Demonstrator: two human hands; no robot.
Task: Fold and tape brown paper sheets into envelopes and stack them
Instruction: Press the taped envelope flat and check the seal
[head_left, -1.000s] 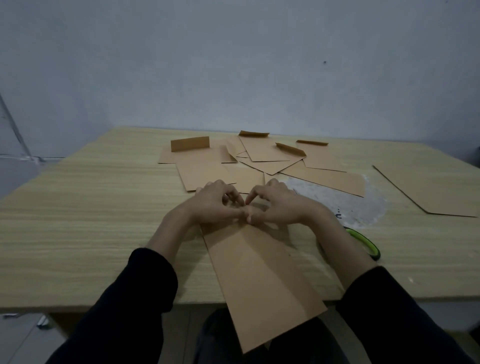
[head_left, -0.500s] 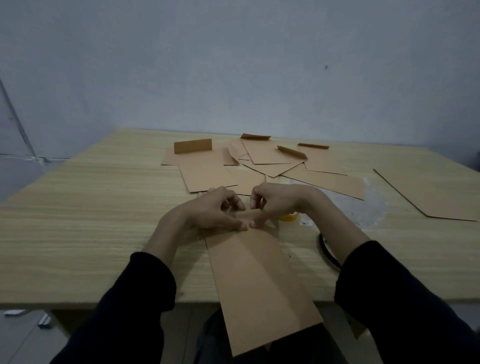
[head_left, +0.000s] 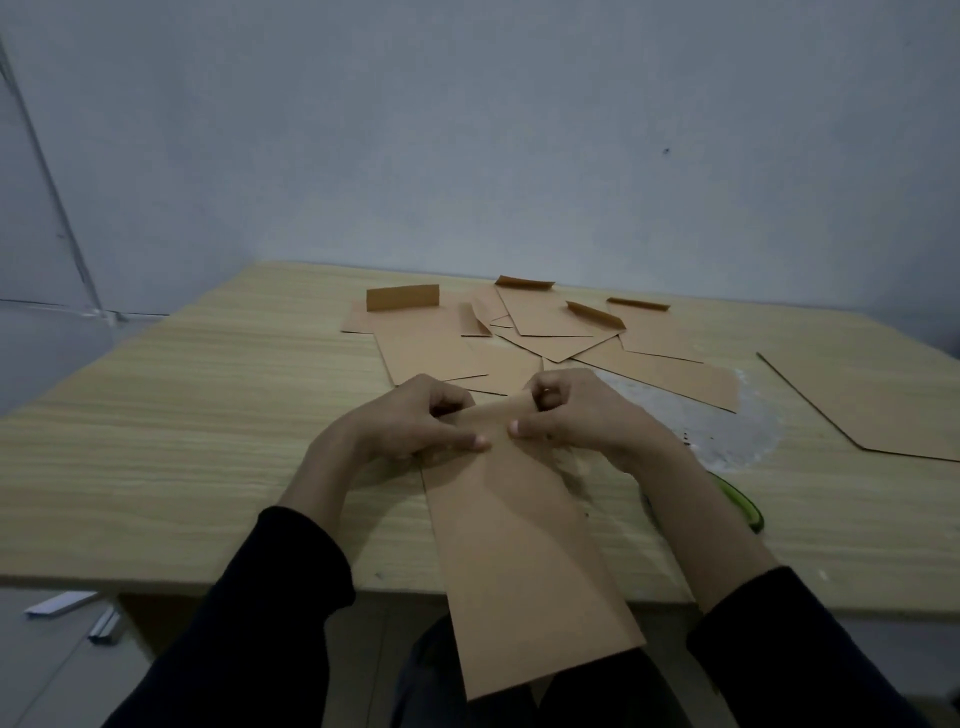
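A pale wood-grain table (head_left: 208, 441) carries a long brown paper sheet (head_left: 519, 545) running from under the left hand (head_left: 410, 423) and right hand (head_left: 582, 415) over the near edge, folded envelopes (head_left: 431, 343) scattered just beyond them, a whitish patch (head_left: 748, 431) and green-edged object (head_left: 744, 506) near the right hand, and a large flat sheet (head_left: 872, 405) well to its right.

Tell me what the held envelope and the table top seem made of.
The envelope looks like matte brown kraft paper: it creases sharply where the left hand and right hand pinch its flap. The table top looks like pale wood-grain laminate or veneer, low sheen; streaked grain shows, solid wood not excluded.
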